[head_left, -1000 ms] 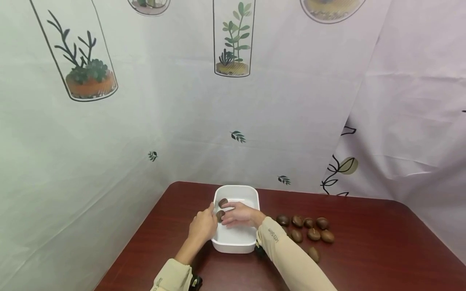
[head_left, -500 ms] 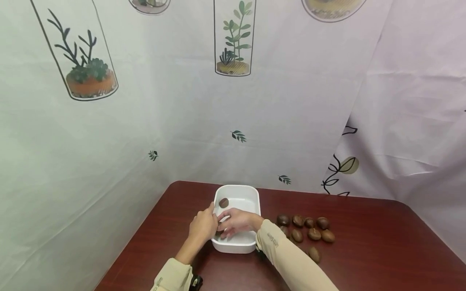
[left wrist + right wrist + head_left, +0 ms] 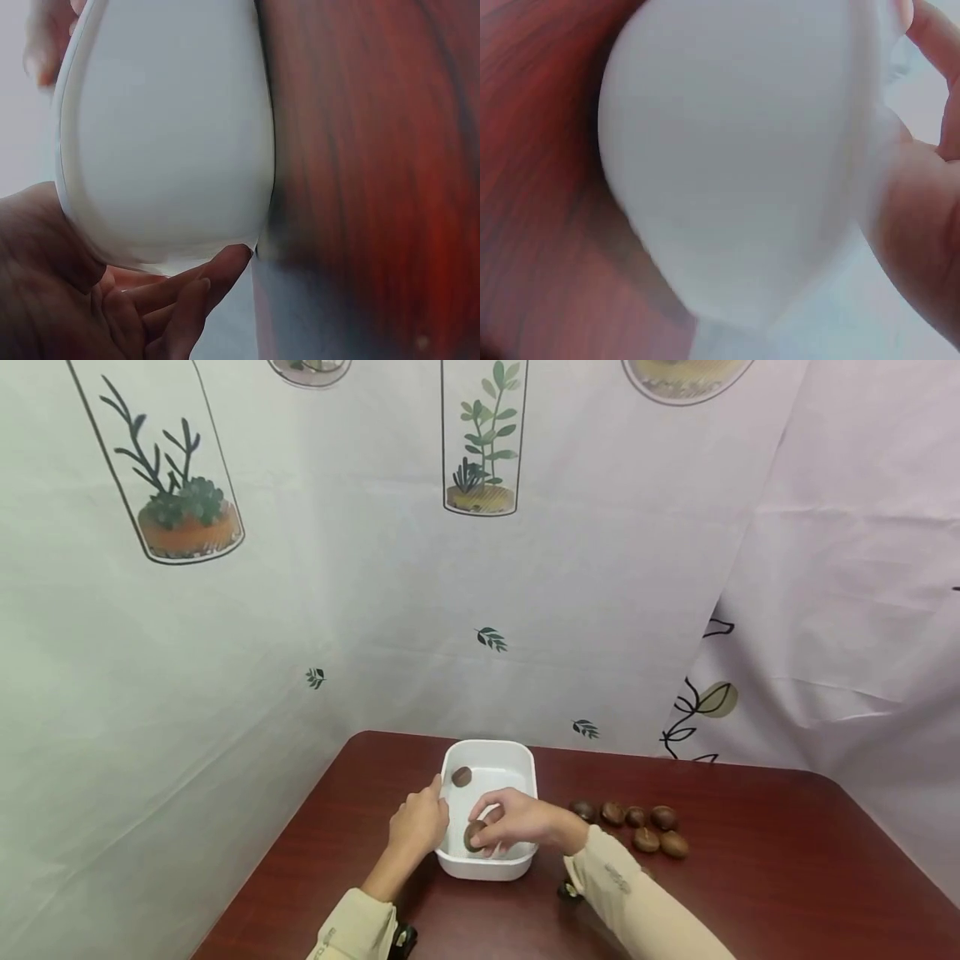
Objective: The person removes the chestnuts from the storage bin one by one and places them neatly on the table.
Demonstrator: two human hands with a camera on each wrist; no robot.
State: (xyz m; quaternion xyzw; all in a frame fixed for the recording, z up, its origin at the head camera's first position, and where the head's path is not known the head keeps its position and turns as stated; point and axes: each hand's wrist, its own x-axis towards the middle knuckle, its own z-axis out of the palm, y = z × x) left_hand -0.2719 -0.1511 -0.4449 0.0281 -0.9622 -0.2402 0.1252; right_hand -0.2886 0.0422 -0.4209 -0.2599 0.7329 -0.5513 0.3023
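Note:
A white rectangular container [image 3: 487, 868] stands on the table. My left hand [image 3: 417, 821] grips its left side; in the left wrist view the fingers [image 3: 187, 300] curl along the container's outer wall [image 3: 172, 135]. Over the container, near its front, my right hand [image 3: 517, 821] pinches a brown, rounded chestnut [image 3: 474, 836] between thumb and fingers. A second chestnut [image 3: 461, 777] lies inside at the far left corner. In the right wrist view the container wall [image 3: 735, 150] hides the pinched chestnut, and part of the right hand [image 3: 922, 217] shows at the edge.
To the right of the container, several more chestnuts [image 3: 664, 817] lie in loose rows on the dark red table [image 3: 765, 860]. The right forearm [image 3: 637, 893] partly covers those nearest me. A printed white cloth [image 3: 600, 593] hangs behind the table.
My right hand has drawn a chestnut from the container's left side toward the front middle and now pinches it. The left hand has stayed on the rim. The far chestnut has hardly shifted.

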